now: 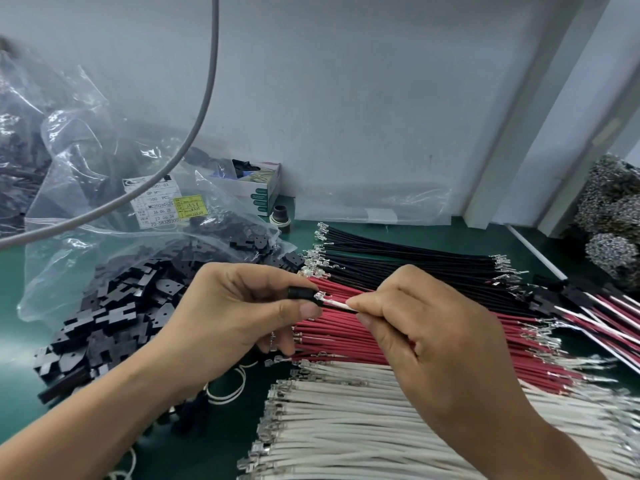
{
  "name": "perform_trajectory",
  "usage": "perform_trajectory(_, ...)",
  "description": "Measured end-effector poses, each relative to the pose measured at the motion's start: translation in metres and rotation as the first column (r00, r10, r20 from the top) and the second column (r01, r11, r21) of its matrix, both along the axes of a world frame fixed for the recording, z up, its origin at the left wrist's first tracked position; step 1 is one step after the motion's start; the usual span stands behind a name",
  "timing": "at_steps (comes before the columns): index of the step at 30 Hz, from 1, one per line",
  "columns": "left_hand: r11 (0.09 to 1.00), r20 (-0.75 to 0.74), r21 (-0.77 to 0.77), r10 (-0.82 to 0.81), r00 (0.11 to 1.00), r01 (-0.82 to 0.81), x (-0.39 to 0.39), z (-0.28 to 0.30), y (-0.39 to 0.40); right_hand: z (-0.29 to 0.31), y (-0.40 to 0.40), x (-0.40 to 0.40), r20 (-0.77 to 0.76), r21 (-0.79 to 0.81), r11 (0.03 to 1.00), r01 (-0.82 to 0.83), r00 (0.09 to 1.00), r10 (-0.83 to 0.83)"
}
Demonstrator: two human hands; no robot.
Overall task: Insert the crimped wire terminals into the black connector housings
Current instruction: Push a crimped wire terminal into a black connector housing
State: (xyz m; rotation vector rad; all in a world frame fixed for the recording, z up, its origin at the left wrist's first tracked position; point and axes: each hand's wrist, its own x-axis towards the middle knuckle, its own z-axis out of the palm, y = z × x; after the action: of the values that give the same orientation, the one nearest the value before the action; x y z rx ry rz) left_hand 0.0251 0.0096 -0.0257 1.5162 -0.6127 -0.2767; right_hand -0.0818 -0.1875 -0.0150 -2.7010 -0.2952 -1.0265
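So the left hand (239,306) is pinching a small black connector housing (300,293) between thumb and forefinger, held up over the bench, and the right hand (426,327) has a white wire (337,304) pinched between its thumb and fingertips just beside it. The crimped metal terminal (319,296) on the end of that wire sits right at the mouth of the housing, touching it or very nearly; can't tell how far in it is because the fingers cover most of it. Under the hands, on the green bench mat (14,282), are three fanned-out rows of cut wires with terminals on both ends: black wires (398,258) furthest back, red wires (349,337) in the middle, white wires (353,420) nearest. To the left there's a big loose pile of black housings (114,317) spilling out of a clear plastic bag (104,188) with a printed label (156,206) and a yellow sticker (192,205) on it. A grey cable (194,133) hangs across the upper left. Behind the bag is a small open cardboard box (261,188) against the white back panel (346,98). Over on the right edge there are finished red-and-white harnesses (602,317) with black housings on, and behind those some grey bundles of loose metal terminals (613,216).
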Motion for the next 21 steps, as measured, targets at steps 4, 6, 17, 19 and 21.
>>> perform_trajectory(4, 0.999, 0.006, 0.011, -0.031, 1.000, 0.031, 0.000, 0.001, 0.001, -0.002, -0.003, 0.002, 0.071, -0.146, 0.989, 0.005, 0.997, 0.006)
perform_trajectory(6, 0.999, 0.001, 0.020, -0.048, 0.999, 0.048, 0.000, 0.002, 0.002, -0.003, -0.003, 0.003, 0.058, -0.083, 0.996, -0.025, 0.998, 0.030)
perform_trajectory(17, 0.994, 0.107, 0.113, -0.015, 0.994, 0.003, -0.003, 0.000, 0.001, -0.012, 0.004, 0.007, -0.003, 0.014, 1.000, -0.028, 1.000, 0.028)
perform_trajectory(19, 0.990, 0.137, 0.137, -0.009, 0.990, -0.010, -0.003, 0.000, 0.000, -0.013, 0.001, 0.008, 0.021, -0.001, 1.000, -0.030, 0.999, 0.030)
perform_trajectory(21, 0.985, 0.181, 0.168, 0.018, 0.983, -0.049, -0.004, -0.002, -0.002, -0.013, 0.000, 0.008, 0.026, 0.010, 0.999, -0.037, 0.999, 0.037)
